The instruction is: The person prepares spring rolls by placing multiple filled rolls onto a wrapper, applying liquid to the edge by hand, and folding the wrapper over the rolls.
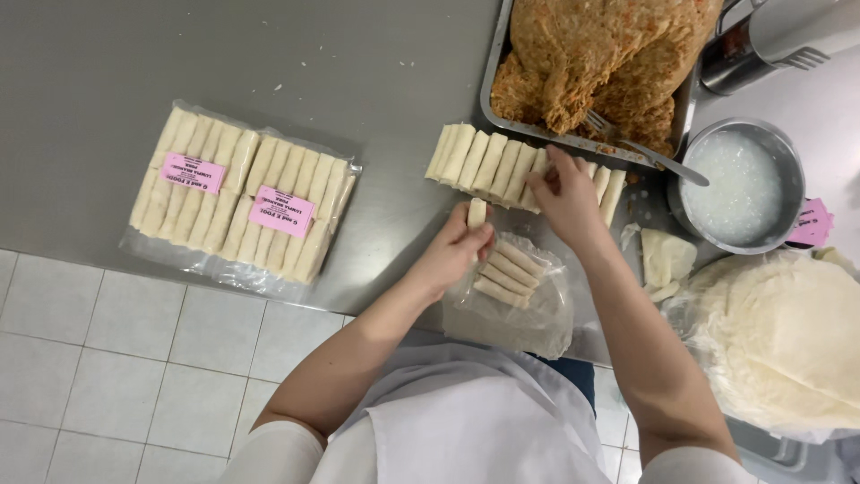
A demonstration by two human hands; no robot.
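My left hand [452,251] grips one pale spring roll [477,211] upright at the mouth of a clear plastic bag [524,309] that holds several rolls [509,273]. My right hand [563,193] rests its fingertips on a row of uncooked rolls [488,163] lined up along the steel table [358,81], just in front of the filling tray. Nothing is clearly enclosed in the right hand; its fingers are bent onto the rolls.
Two sealed packs of rolls with pink labels [242,202] lie at left. A metal tray of orange-brown filling [600,63] with a fork stands behind. A steel bowl of white paste [739,184] and a stack of wrappers [784,345] are at right.
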